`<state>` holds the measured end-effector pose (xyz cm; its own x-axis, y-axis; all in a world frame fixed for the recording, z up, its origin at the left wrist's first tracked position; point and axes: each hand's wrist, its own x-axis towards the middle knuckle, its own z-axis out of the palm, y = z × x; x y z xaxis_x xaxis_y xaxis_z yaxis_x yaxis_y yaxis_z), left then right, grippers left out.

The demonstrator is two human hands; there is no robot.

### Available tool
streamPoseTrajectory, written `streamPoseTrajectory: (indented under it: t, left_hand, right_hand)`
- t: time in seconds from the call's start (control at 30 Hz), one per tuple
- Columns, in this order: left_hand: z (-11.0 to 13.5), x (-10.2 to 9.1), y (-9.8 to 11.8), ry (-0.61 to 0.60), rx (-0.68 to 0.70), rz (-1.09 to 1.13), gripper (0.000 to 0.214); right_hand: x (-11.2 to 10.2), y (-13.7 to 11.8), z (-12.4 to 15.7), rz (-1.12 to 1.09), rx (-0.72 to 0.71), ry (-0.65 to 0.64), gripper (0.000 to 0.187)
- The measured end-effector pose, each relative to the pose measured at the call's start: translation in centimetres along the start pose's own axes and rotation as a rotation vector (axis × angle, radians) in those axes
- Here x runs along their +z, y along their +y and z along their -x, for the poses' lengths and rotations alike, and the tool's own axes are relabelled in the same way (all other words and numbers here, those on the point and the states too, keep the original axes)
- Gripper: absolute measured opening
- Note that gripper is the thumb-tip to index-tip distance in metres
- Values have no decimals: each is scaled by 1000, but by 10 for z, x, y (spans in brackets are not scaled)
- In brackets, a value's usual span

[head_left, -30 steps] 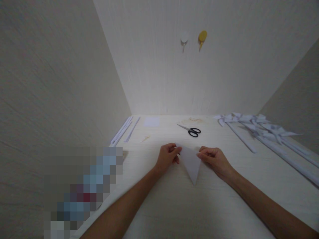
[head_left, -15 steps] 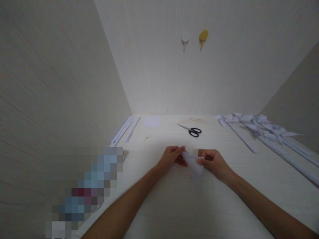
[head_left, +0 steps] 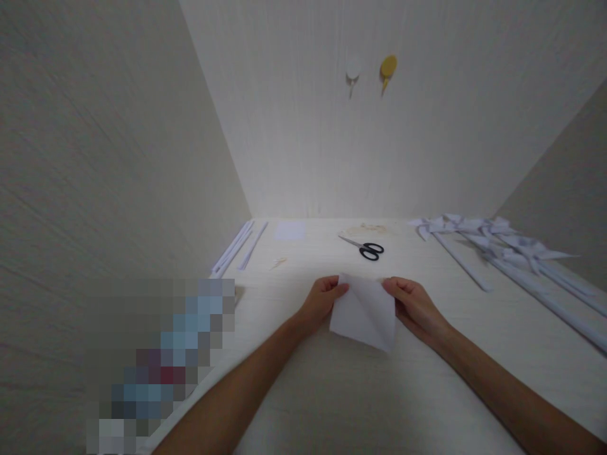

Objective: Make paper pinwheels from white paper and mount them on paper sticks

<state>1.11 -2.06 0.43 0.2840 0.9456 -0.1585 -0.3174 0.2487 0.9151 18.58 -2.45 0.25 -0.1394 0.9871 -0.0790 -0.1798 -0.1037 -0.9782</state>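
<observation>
A square sheet of white paper (head_left: 363, 314) is spread out between my hands, with a diagonal crease running across it. My left hand (head_left: 322, 302) pinches its upper left corner between thumb and fingers. At the upper right corner, my right hand (head_left: 413, 304) grips the sheet the same way. The paper is held above the white table (head_left: 303, 404), tilted towards me. Just beyond it lies a pair of scissors (head_left: 365, 248) with black handles, blades pointing left.
Several paper pinwheels (head_left: 512, 246) on rolled sticks lie along the right. White paper sticks (head_left: 237, 246) are at the far left, beside another white square (head_left: 290, 230). Small toothpick-like pieces (head_left: 279, 261) lie nearby. A white hook (head_left: 352, 71) and a yellow hook (head_left: 388, 67) are on the back wall.
The paper was folded into a triangle and is now opened out into a square. My right hand has shifted its hold to the upper right corner.
</observation>
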Motion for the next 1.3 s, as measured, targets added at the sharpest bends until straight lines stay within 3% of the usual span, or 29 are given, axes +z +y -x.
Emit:
streamPoseTrajectory:
  t: [0.1, 0.2, 0.3, 0.4, 0.8, 1.3]
  left_hand:
    - [1, 3, 2, 116, 31, -20, 24]
    - [2, 3, 4, 160, 40, -54, 23]
    - [1, 2, 4, 174, 63, -70, 23]
    - [-1, -1, 3, 196, 96, -74, 24]
    - [0, 1, 6, 205, 130, -31, 29]
    - [-1, -7, 6, 97, 67, -22, 30]
  right_hand:
    - [-1, 5, 1, 394, -251, 56, 20]
    - [-6, 4, 4, 828, -708, 78, 24]
    - [-12, 1, 7, 1154, -1081, -124, 36]
    - [-13, -1, 9, 1327, -1236, -266, 37]
    - [-7, -5, 11, 1386, -1347, -329, 23]
    - [-6, -4, 14, 1540, -1266, -518, 38]
